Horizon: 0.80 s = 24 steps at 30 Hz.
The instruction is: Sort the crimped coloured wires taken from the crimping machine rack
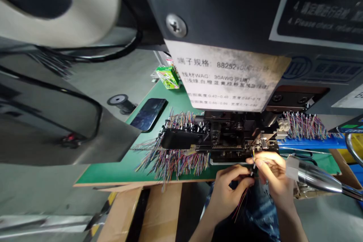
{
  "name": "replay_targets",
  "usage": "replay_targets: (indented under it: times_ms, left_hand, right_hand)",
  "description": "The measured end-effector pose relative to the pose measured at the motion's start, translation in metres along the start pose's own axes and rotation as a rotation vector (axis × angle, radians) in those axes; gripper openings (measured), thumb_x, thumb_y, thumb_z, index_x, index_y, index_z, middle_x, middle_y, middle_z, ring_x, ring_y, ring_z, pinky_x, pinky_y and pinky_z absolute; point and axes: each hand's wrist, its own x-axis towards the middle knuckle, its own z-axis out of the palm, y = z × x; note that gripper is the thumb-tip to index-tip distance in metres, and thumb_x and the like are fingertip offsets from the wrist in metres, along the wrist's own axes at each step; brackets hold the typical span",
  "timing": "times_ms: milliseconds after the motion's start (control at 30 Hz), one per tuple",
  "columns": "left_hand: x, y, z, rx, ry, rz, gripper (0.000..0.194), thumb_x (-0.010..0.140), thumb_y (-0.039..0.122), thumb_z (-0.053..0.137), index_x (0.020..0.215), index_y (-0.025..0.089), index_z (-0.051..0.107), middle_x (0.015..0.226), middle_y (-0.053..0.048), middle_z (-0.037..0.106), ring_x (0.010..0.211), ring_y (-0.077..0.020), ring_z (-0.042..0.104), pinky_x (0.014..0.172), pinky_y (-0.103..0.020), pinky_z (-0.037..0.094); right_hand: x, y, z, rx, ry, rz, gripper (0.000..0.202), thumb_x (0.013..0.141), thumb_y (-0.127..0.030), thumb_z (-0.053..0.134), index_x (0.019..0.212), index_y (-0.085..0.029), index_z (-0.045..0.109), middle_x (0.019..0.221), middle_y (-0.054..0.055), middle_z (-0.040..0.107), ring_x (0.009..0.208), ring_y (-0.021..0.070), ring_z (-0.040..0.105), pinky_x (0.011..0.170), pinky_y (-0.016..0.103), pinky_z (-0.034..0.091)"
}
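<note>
Around four to five o'clock, your left hand (228,193) is pinching thin wires (241,205) between thumb and fingers, their tails hanging below, and your right hand (278,177) is pinching near their upper ends, just before the machine (215,132). Toward half past six, a wire pile (170,162) is lying on the green table (113,174); at nine, a phone (149,114) is resting.

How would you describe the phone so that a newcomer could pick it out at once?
Start with the green tabletop and go to its left edge, beyond the heaped multicoloured wires. The phone lies there, nearer to you than the small green box. Unlike the bristly wires and the bright printed box, it is a flat, dark, glossy slab.
</note>
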Motion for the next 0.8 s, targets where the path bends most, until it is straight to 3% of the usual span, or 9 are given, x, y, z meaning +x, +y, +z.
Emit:
replay_targets:
  times_ms: [200, 433, 567, 667, 800]
  left_hand:
    - [0.000, -0.002, 0.000, 0.019, 0.030, 0.026, 0.009, 0.088, 0.018, 0.074, 0.082, 0.021, 0.080, 0.073, -0.001, 0.078, 0.065, -0.0153, 0.073, 0.066, -0.019, 0.059]
    - [0.000, -0.001, 0.001, 0.020, 0.009, -0.004, 0.010, 0.088, 0.021, 0.071, 0.083, 0.021, 0.080, 0.074, -0.003, 0.079, 0.068, -0.0172, 0.076, 0.065, -0.020, 0.060]
    - [0.001, 0.003, -0.001, 0.047, 0.003, -0.017, 0.011, 0.088, 0.021, 0.071, 0.083, 0.021, 0.080, 0.078, -0.004, 0.081, 0.068, -0.0175, 0.076, 0.066, -0.022, 0.060]
    - [-0.001, 0.007, -0.007, 0.063, -0.004, -0.025, 0.009, 0.087, 0.021, 0.073, 0.083, 0.021, 0.081, 0.076, -0.003, 0.082, 0.066, -0.0177, 0.075, 0.069, -0.023, 0.060]
    - [-0.003, 0.015, -0.018, 0.050, -0.088, -0.069, 0.007, 0.086, 0.020, 0.078, 0.080, 0.021, 0.082, 0.070, -0.001, 0.082, 0.065, -0.0184, 0.075, 0.072, -0.025, 0.058]
  right_hand:
    - [0.001, -0.003, 0.003, -0.049, 0.014, 0.008, 0.011, 0.098, -0.033, 0.074, 0.101, -0.026, 0.082, 0.087, 0.003, 0.084, 0.056, 0.0159, 0.065, 0.052, 0.028, 0.054]
    - [0.006, 0.007, -0.002, -0.033, -0.079, -0.032, 0.015, 0.099, -0.037, 0.075, 0.105, -0.026, 0.084, 0.092, 0.005, 0.086, 0.056, 0.0176, 0.069, 0.052, 0.029, 0.058]
    - [0.004, 0.006, 0.000, -0.074, -0.044, -0.059, 0.016, 0.102, -0.035, 0.071, 0.106, -0.025, 0.082, 0.098, 0.007, 0.086, 0.068, 0.0210, 0.074, 0.060, 0.032, 0.061]
    - [0.004, -0.001, 0.000, -0.172, -0.048, -0.186, 0.013, 0.101, -0.029, 0.071, 0.107, -0.026, 0.082, 0.096, 0.006, 0.084, 0.076, 0.0223, 0.076, 0.069, 0.034, 0.062]
    - [0.004, -0.014, -0.004, -0.265, -0.062, -0.357, 0.009, 0.097, -0.020, 0.073, 0.093, -0.026, 0.079, 0.092, 0.003, 0.077, 0.086, 0.0220, 0.074, 0.078, 0.034, 0.059]
